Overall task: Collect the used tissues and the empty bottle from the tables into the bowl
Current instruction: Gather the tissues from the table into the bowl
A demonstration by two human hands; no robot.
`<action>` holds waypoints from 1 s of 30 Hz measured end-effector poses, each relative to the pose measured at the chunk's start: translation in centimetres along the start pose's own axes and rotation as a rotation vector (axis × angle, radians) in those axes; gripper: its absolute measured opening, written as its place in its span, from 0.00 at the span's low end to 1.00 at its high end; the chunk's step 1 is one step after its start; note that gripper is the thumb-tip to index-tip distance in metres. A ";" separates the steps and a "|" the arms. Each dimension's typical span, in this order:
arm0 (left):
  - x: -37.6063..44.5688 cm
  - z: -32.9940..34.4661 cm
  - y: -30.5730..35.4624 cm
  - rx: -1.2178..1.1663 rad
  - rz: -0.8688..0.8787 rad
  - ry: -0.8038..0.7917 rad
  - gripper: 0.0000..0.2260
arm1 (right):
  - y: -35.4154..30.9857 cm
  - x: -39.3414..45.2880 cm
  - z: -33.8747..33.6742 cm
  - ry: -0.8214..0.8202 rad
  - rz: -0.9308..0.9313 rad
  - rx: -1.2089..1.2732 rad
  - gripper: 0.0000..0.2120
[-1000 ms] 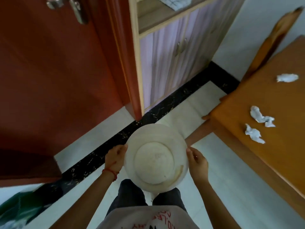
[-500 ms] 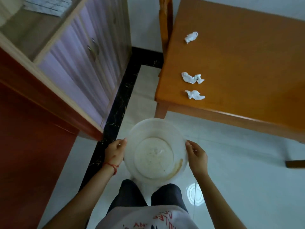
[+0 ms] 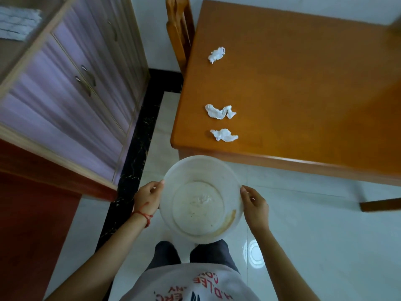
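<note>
While both hands grip its rim (opposite sides), bowl (image 3: 200,199) hangs level.

White tissues (image 3: 220,111) on the orange wood surface (image 3: 303,94); beside it, a translucent white bowl (image 3: 200,198) — brown-stained — and lilac cabinet doors (image 3: 71,101).

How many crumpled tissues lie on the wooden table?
3, all near the table's left edge: the far tissue, the middle tissue, and the near tissue by the front corner. Others may lie out of view.
</note>
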State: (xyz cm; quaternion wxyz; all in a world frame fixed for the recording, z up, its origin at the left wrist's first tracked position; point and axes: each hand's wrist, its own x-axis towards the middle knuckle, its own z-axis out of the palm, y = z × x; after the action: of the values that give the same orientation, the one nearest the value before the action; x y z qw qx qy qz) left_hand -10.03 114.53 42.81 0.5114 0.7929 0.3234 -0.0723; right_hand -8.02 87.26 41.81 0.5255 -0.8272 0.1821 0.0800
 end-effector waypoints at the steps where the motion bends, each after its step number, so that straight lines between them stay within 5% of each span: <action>1: 0.1 0.5 0.3 0.002 -0.005 0.004 0.13 | -0.1 0.7 -0.3 -0.008 -0.008 -0.008 0.11; 18: 1.8 3.8 2.3 0.001 0.002 0.015 0.15 | -0.3 5.7 -1.7 -0.047 -0.012 -0.089 0.13; 30: 2.5 3.5 1.8 -0.013 0.016 -0.014 0.13 | -5.3 11.6 -0.8 0.045 -0.311 -0.326 0.16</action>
State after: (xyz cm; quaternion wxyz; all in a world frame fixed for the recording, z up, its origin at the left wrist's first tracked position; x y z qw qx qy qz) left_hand -6.28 112.14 41.43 0.5193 0.7917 0.3137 -0.0715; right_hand 4.69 86.01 42.80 0.3867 -0.9209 0.0489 0.0077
